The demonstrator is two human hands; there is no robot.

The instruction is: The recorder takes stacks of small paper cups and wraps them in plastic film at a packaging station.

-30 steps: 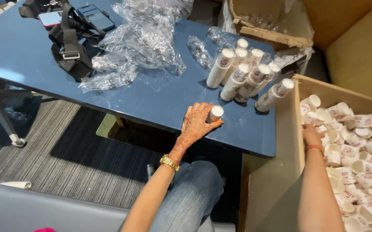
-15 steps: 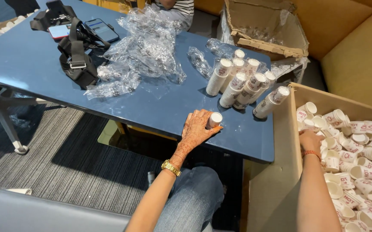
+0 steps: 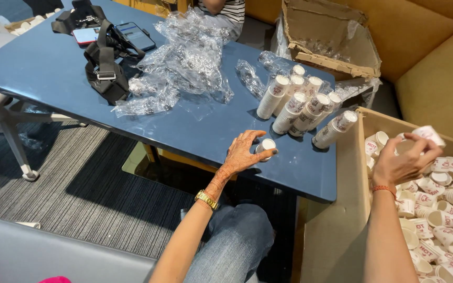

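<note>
Right hand [image 3: 402, 162] now lifted from box [image 3: 341, 220], closed around cup [image 3: 428, 134]; left hand [image 3: 245, 152] still gripping stack [image 3: 264, 148] on table [image 3: 43, 73].

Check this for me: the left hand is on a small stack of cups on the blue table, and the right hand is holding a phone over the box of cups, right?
Not quite. The right hand holds a cup, not a phone, over the box; the head view shows it. The phone lies on the far side of the table. The left hand does rest on a small stack there.
</note>
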